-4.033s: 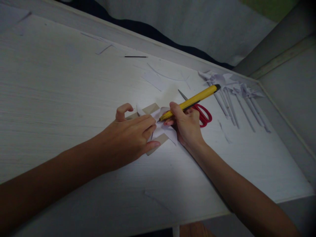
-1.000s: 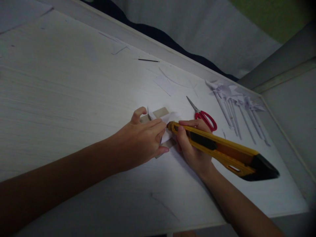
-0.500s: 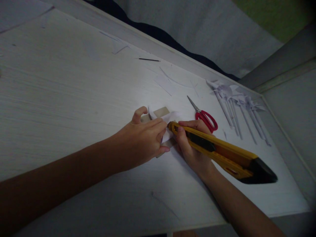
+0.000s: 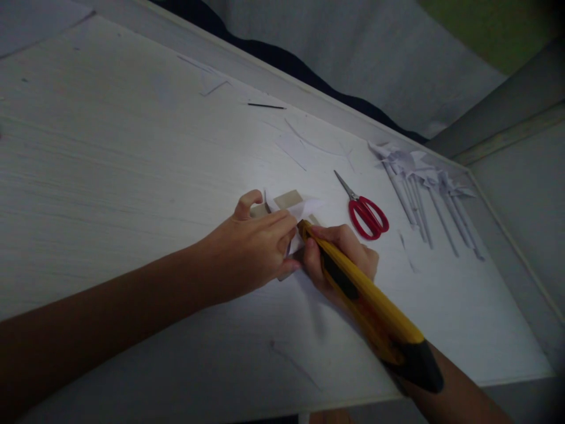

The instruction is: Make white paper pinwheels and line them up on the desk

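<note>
One yellow-and-black utility knife [image 4: 364,294] is clamped in the right hand [image 4: 342,259] — tip at the folded white paper [image 4: 304,207]. The left hand [image 4: 251,247] is clamped on that paper, over a beige card [image 4: 288,199] on the white table [image 4: 145,176]. Red-handled scissors [image 4: 368,217] lie beyond the right hand; paper pinwheels [image 4: 412,168] lie farther right.

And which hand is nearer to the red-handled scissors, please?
Right. The right hand is just below the scissors in view; the left hand is farther off, to their lower left.
</note>
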A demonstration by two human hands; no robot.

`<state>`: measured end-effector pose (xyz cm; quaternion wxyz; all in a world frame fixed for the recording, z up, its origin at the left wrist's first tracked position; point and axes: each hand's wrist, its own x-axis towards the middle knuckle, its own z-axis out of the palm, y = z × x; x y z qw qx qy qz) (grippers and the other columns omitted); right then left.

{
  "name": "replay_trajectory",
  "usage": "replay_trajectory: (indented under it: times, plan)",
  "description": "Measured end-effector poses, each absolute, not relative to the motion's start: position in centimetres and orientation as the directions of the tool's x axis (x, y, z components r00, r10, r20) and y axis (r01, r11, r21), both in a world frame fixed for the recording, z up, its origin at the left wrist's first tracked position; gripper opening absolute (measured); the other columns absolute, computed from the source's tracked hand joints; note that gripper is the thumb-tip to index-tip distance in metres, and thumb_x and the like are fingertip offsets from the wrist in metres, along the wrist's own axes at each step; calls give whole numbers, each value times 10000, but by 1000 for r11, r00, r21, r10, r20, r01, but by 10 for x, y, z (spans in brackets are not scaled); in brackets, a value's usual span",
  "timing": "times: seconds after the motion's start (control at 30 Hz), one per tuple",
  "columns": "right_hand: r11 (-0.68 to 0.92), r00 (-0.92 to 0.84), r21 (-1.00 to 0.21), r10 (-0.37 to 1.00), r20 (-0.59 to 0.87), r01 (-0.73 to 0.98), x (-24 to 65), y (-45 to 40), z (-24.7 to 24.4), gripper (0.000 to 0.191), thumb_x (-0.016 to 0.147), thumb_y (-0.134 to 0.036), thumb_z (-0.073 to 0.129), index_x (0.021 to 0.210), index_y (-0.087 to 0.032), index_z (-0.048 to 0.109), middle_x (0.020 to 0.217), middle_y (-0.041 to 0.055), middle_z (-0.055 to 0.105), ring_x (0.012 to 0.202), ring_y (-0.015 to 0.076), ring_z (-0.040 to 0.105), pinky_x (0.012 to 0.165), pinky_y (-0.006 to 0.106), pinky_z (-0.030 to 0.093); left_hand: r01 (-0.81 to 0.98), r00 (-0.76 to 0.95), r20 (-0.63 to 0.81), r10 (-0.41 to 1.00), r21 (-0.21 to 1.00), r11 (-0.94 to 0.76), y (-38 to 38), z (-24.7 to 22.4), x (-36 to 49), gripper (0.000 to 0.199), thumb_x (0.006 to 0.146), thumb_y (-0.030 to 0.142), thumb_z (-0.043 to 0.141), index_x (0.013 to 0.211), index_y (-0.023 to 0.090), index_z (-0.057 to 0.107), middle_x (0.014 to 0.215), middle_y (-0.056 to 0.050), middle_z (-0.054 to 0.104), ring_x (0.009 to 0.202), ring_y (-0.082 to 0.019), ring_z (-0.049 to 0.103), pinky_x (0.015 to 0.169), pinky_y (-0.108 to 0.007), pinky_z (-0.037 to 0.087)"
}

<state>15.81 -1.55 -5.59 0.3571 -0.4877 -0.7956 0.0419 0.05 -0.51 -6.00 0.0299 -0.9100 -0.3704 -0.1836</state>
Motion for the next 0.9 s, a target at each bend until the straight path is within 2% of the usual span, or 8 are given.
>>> replay_trajectory:
  times: [0.17, 0.37, 0.77, 0.83, 0.9]
  plan:
    - [625, -364, -249, 683, 634, 739, 163, -11, -63, 99, 677, -180, 552, 767, -186, 509, 515, -63, 544, 325, 41, 429, 321, 169, 324, 691, 651, 374, 661, 68, -719, -5, -61, 2, 254, 801, 322, 426, 859, 133, 585, 869, -64, 598, 838, -184, 531, 882, -448, 194]
    - [640, -380, -190, 641, 667, 745, 163, -10, -63, 105, 664, -166, 561, 754, -164, 508, 523, -55, 549, 348, 36, 445, 346, 158, 341, 707, 636, 384, 669, 57, -705, -7, -59, 4, 261, 814, 305, 402, 830, 124, 590, 866, -55, 600, 825, -180, 537, 882, -467, 196]
    - [658, -447, -145, 639, 626, 739, 165, -10, -62, 72, 695, -186, 532, 747, -175, 484, 496, -48, 519, 326, 45, 419, 320, 175, 315, 721, 639, 354, 683, 35, -692, -7, -60, 3, 272, 828, 299, 368, 877, 127, 572, 913, -49, 597, 851, -168, 530, 911, -443, 178]
    - [661, -443, -172, 650, 617, 730, 165, -11, -61, 69, 690, -178, 535, 731, -176, 480, 495, -48, 519, 328, 43, 421, 323, 172, 318, 718, 642, 358, 678, 28, -695, -7, -61, 3, 271, 829, 302, 365, 893, 134, 568, 915, -47, 596, 853, -166, 526, 913, -443, 169]
    - [634, -392, -256, 695, 603, 730, 164, -12, -60, 81, 682, -160, 544, 736, -179, 487, 516, -45, 535, 346, 45, 441, 334, 167, 332, 717, 645, 358, 675, 22, -697, -7, -61, 3, 275, 833, 300, 354, 889, 141, 570, 908, -47, 597, 848, -165, 522, 910, -445, 165]
